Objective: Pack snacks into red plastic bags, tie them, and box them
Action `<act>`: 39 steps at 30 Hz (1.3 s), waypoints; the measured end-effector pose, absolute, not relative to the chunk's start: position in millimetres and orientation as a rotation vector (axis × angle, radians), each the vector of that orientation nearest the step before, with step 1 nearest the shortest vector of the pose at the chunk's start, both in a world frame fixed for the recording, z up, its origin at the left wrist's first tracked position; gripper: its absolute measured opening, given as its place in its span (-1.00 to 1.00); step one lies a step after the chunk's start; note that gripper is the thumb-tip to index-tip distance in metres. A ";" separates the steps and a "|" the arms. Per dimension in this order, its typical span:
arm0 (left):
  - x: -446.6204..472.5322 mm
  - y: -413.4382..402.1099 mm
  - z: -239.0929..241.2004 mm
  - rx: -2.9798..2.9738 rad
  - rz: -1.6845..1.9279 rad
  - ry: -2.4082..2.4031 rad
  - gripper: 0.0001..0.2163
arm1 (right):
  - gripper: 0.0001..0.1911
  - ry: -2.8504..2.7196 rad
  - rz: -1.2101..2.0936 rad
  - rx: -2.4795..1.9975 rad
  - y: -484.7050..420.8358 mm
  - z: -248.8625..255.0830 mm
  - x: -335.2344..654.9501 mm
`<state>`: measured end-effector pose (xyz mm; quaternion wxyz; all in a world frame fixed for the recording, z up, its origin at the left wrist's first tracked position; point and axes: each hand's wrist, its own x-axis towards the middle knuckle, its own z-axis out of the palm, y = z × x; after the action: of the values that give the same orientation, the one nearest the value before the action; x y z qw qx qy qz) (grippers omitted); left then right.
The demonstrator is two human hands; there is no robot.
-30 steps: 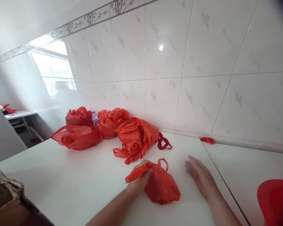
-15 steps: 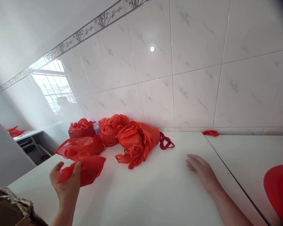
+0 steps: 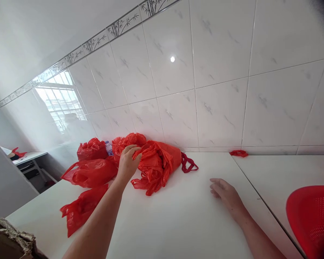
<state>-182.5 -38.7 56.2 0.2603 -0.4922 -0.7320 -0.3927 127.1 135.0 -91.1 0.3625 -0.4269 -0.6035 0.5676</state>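
Head view: my left hand (image 3: 128, 162) curls its fingers onto the crinkled rim of the bundle of red bags (image 3: 159, 163) at twelve o'clock by the wall. It's thin, glossy, floppy film. My right hand (image 3: 226, 196) lies flat and open on the smooth white counter (image 3: 183, 219) at four o'clock. Lifting one layer calls for a light pinch, I'd say, since the film clings.

At the back of the desk (image 3: 183, 216), against the wall (image 3: 218, 108), sit several filled bags (image 3: 91, 171), with a bottle (image 3: 108, 147) between the two rearmost. The left hand (image 3: 127, 163) touches the bag bundle (image 3: 159, 163) at their right end, and a strap (image 3: 188, 163) lies just right of it. A loose bag (image 3: 81, 210) lies left, nearer the front. The right hand (image 3: 226, 196) lies on the desk right of centre, with a basket (image 3: 313, 216) at the far right.
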 end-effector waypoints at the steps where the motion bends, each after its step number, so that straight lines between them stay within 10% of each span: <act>1: -184.5 -26.3 58.2 -1.386 -1.065 -2.013 -0.76 | -0.65 -1.554 1.463 -1.098 135.1 -91.1 126.8; 39: -190.4 26.7 118.7 -1.231 -0.920 -1.834 -0.82 | -0.71 -1.515 1.502 -1.017 144.9 -101.3 122.4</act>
<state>-190.4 26.7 118.7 0.3658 -0.4788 -0.7134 -0.3578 122.4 144.9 -101.3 0.3793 -0.3982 -0.5931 0.5881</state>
